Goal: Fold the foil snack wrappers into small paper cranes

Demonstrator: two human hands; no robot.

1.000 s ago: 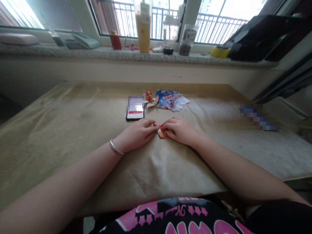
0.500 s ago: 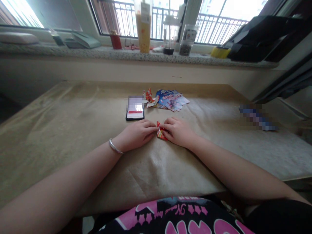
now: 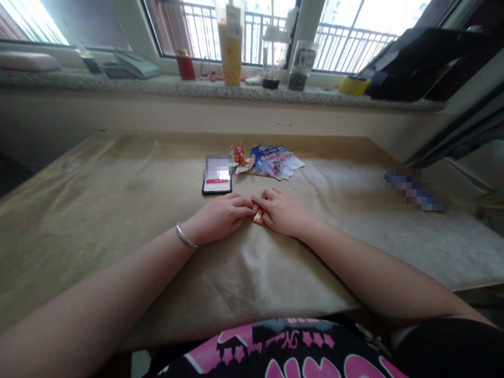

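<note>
A small red-and-yellow piece of folded paper (image 3: 258,217) lies on the table between my two hands, partly covered by fingers. My left hand (image 3: 222,218), with a silver bangle at the wrist, is closed with its fingertips on the paper's left edge. From the other side, my right hand (image 3: 284,212) grips the paper, its index finger pressing over the top and reaching the left fingertips. Just behind the left hand lies a phone (image 3: 218,184) with a lit, partly blurred screen.
Red-and-white folded paper pieces (image 3: 241,157) sit beside a fan of blue printed sheets (image 3: 275,161) farther back on the covered table (image 3: 118,210). At right lies a pixelated blue item (image 3: 415,191). Bottles, including a tall yellow one (image 3: 231,52), stand on the windowsill (image 3: 157,86).
My right index finger has moved left across the top of the folded paper, hiding more of its red upper part. My left hand has barely moved, and the view has shifted slightly.
</note>
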